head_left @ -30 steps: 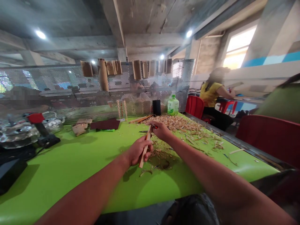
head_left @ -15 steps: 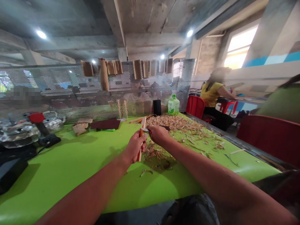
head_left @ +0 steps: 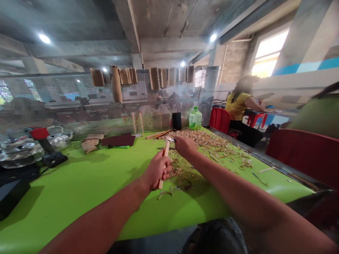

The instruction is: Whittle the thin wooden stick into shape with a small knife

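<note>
While the left hand [head_left: 157,170] clenches a pale wooden stick [head_left: 166,149] at frame centre, above the green table [head_left: 79,197], the right hand [head_left: 185,146] pinches a small knife [head_left: 171,139] beside it; a slipping blade could cut that left hand.

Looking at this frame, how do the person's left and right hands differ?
The left hand is closed in a fist around a pale wooden stick, while the right hand holds a small metal blade. The left hand sits nearer the person; the right hand reaches farther out, towards the wood shavings. The stick pokes out both above and below the left fist; the blade juts from the right hand towards the stick. Both hands are bare and over the green table.
</note>
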`<state>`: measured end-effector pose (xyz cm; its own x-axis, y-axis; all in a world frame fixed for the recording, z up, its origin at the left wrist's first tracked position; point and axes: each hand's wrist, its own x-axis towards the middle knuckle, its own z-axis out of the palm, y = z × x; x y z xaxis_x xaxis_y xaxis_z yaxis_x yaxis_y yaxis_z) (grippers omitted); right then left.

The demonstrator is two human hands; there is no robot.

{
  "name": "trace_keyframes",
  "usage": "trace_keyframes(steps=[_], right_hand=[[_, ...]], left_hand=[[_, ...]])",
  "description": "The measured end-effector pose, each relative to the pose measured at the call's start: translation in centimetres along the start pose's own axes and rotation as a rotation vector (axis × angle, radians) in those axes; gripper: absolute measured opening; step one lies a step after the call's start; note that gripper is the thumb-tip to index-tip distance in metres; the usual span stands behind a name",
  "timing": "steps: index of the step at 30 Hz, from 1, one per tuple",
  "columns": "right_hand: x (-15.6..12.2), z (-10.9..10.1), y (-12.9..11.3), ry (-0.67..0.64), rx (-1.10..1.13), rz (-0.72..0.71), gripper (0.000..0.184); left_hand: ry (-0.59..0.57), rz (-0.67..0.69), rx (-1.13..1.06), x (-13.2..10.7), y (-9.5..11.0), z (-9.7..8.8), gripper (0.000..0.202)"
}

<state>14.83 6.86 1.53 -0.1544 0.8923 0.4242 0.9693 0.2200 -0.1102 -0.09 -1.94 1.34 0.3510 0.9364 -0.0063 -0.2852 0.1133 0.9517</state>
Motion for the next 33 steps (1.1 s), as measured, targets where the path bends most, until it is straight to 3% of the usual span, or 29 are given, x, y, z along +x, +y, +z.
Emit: trace_keyframes(steps=[3, 7, 10, 13, 18, 21, 25, 33], right_hand=[[0.9, 0.2, 1.4, 0.003, 0.028, 0.074, 0.035], [2.3, 0.7, 4.5, -0.052, 0.066, 0.287, 0.031], [2.9, 1.0, 5.9, -0.032, 0.102, 0.333, 0.031], [2.5, 1.3, 4.5, 0.021, 0.168, 0.257, 0.036], [0.3, 1.2, -0.1, -0.028, 0.193, -0.02, 0.037], [-0.8, 0.9, -1.6, -0.106, 0.121, -0.085, 0.036], [-1.5, 0.6, -2.3, -0.146, 0.042, -0.129, 0.036], [-1.2, 0.8, -2.0, -0.095, -0.064, -0.168, 0.029]], left_hand=[[-0.012, -0.012, 0.048, -0.6, 0.0, 0.4, 0.047], [-0.136, -0.013, 0.167, -1.5, -0.1, 1.0, 0.054], [-0.081, 0.025, 0.195, -1.3, -0.3, 0.7, 0.035], [0.072, 0.059, 0.181, 0.0, -0.4, -0.4, 0.012], [0.192, 0.081, 0.105, 1.6, -0.6, -1.9, 0.013], [0.187, 0.084, 0.077, 1.9, -0.7, -2.0, 0.024], [0.173, 0.077, 0.059, 2.0, -0.6, -2.1, 0.022], [0.253, 0.109, 0.153, 1.6, -0.3, -1.1, 0.015]])
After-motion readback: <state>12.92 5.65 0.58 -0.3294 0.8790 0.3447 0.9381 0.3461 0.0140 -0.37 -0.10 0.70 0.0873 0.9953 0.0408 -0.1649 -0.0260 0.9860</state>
